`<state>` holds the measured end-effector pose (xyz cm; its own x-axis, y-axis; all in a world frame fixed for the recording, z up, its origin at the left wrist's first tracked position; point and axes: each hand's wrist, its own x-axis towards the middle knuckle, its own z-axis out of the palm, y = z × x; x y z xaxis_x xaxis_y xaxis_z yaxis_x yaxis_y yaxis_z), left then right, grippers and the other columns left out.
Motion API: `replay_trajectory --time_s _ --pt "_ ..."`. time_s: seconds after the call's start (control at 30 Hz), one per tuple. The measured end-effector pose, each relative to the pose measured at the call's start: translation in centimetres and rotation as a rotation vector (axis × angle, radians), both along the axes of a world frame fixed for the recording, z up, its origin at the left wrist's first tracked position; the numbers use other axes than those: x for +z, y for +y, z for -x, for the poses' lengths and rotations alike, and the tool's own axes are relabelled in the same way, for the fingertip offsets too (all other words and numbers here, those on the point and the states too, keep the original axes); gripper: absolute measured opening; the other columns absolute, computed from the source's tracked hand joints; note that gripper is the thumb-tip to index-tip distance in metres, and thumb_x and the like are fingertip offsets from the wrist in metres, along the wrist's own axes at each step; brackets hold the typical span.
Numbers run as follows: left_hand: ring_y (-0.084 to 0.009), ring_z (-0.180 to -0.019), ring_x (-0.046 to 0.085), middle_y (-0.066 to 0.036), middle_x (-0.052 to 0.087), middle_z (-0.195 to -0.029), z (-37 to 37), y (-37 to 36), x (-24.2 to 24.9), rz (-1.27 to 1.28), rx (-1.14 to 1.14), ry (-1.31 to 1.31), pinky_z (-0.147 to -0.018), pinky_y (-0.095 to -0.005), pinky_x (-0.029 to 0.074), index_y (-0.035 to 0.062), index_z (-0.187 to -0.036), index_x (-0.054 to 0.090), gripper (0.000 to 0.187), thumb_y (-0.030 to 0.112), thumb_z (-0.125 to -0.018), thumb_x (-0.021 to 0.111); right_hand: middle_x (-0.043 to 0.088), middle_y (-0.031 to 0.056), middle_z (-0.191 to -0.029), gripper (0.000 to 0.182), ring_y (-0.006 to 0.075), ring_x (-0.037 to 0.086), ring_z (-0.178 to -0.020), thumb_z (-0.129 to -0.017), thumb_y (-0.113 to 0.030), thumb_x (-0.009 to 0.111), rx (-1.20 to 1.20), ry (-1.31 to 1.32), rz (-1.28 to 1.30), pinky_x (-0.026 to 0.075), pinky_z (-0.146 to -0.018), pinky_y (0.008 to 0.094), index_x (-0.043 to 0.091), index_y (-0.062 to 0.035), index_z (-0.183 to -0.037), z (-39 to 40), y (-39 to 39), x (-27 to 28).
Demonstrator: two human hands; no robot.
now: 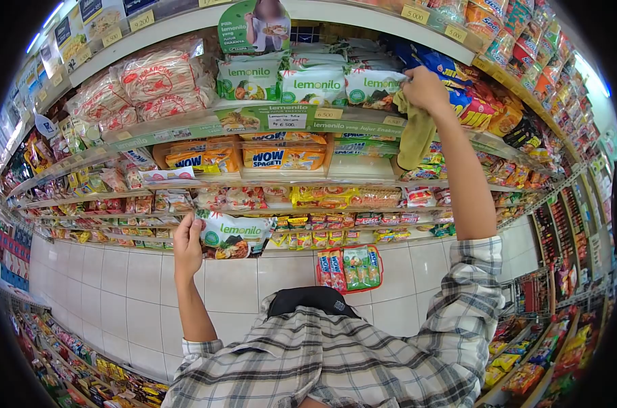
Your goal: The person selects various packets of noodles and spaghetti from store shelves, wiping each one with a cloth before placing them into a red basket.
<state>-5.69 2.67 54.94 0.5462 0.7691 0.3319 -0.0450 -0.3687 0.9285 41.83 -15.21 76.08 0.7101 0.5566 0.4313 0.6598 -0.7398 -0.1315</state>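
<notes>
My left hand (pixel 188 246) is closed on the left edge of a white and green Lemonilo noodle packet (pixel 235 235), held out in front of the lower shelves. Up at the shelf, my right hand (pixel 425 90) grips an olive-green cloth (pixel 415 136) that hangs down over the shelf edge. Its fingers reach the right end of a Lemonilo packet (pixel 374 88) standing in the front row. Left of that packet stand more Lemonilo packets (pixel 313 87), and blue noodle packs (pixel 451 71) lie just right of the hand.
Bagged dried noodles (pixel 160 76) fill the shelf's left part. Orange Wow Spageti packs (pixel 285 157) sit one shelf below. On the tiled floor (pixel 237 279) stands a red basket (pixel 382 262) holding several packs. A round-topped promotional sign (pixel 254 42) juts out above the Lemonilo row.
</notes>
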Motion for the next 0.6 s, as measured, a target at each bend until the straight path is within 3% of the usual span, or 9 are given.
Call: replay_trajectory --time_s 0.13,0.23,0.27,0.37,0.6 --pt "-0.0062 -0.072 0.039 0.002 0.044 -0.075 -0.1 -0.1 0.1 0.009 -0.018 -0.007 -0.065 -0.0221 0.036 0.0023 -0.08 0.045 0.022 0.013 -0.099 0.047 0.065 0.0231 -0.107 0.036 0.0431 0.064 -0.097 -0.082 -0.024 0.062 -0.084 -0.197 0.226 0.052 -0.083 0.0497 0.064 -0.0126 -0.116 1.8 0.2 -1.1" --pt "-0.0062 -0.072 0.039 0.002 0.044 -0.075 -0.4 -0.1 0.1 0.014 -0.012 -0.01 -0.065 -0.0223 0.036 0.0022 -0.08 0.045 0.022 0.012 -0.099 0.047 0.064 0.0226 -0.113 0.047 0.0419 0.063 -0.101 -0.079 -0.028 0.068 0.1 -0.267 0.118 0.052 -0.085 0.0499 0.06 -0.0134 -0.123 5.3 -0.1 -1.1" --pt "-0.0061 -0.072 0.039 0.002 0.044 -0.075 -0.7 -0.1 0.1 0.018 -0.012 -0.011 -0.065 -0.0222 0.036 0.0022 -0.08 0.045 0.022 0.012 -0.099 0.047 0.058 0.0183 -0.128 0.057 0.0374 0.06 -0.11 -0.076 -0.031 0.072 0.146 -0.183 0.092 0.05 -0.09 0.0471 0.056 -0.0143 -0.129 5.9 0.3 -1.1" --pt "-0.006 -0.072 0.038 0.002 0.044 -0.075 -1.4 -0.4 0.4 0.017 -0.011 -0.015 -0.065 -0.0221 0.036 0.0022 -0.079 0.045 0.022 0.013 -0.099 0.047 0.054 0.022 -0.131 0.06 0.0409 0.06 -0.108 -0.075 -0.03 0.074 0.354 0.012 0.049 0.051 -0.089 0.0481 0.056 -0.0153 -0.13 6.7 1.4 -1.4" --pt "-0.0074 -0.078 0.044 0.001 0.051 -0.081 -3.7 -0.1 2.1 0.027 0.138 -0.225 -0.07 -0.0223 0.038 0.0 -0.087 0.052 0.021 0.017 -0.099 0.049 0.062 0.016 -0.108 0.041 0.0389 0.064 -0.091 -0.081 -0.022 0.068 0.222 -0.187 -0.066 0.053 -0.076 0.0473 0.06 -0.0163 -0.121 4.1 2.7 -4.6"
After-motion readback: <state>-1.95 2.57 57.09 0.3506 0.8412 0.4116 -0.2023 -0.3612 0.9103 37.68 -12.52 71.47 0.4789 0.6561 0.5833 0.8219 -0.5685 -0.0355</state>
